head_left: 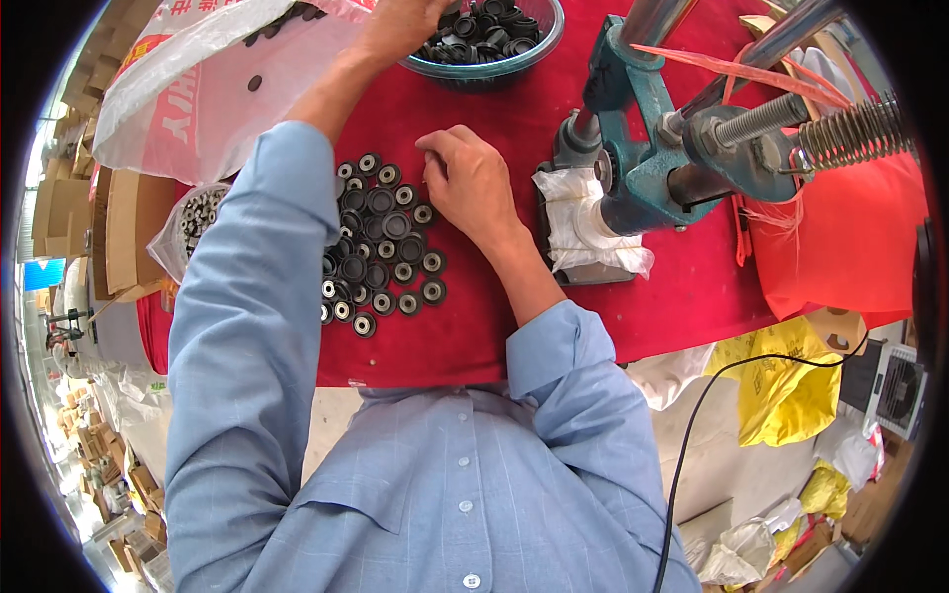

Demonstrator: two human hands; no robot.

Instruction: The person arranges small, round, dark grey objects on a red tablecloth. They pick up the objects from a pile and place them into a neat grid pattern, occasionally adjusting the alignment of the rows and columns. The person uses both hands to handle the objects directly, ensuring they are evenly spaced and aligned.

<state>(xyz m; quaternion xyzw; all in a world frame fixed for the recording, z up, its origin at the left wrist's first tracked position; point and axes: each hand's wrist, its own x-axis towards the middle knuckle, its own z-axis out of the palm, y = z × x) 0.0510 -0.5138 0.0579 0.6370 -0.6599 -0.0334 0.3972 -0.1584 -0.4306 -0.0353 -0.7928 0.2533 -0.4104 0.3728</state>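
Note:
My left hand (407, 28) reaches over the left rim of a clear plastic bowl (481, 74) holding many black round caps (484, 35). Its fingers run out of the picture at the top edge, so what they hold is hidden. On the red cloth, my right hand (473, 188) rests just right of a loose heap of black round parts (379, 225). Its fingers are loosely bent, thumb and forefinger slightly apart, and nothing shows between them. Several parts in the heap have a silver metal ring in the centre; others show a plain black face.
A teal hand press (643, 128) with a spring stands to the right, its base (593, 232) wrapped in white plastic. At left lie a printed plastic bag (213, 99), a bag of small metal pieces (201, 217) and a cardboard box (133, 232). A black cable (692, 415) hangs at right.

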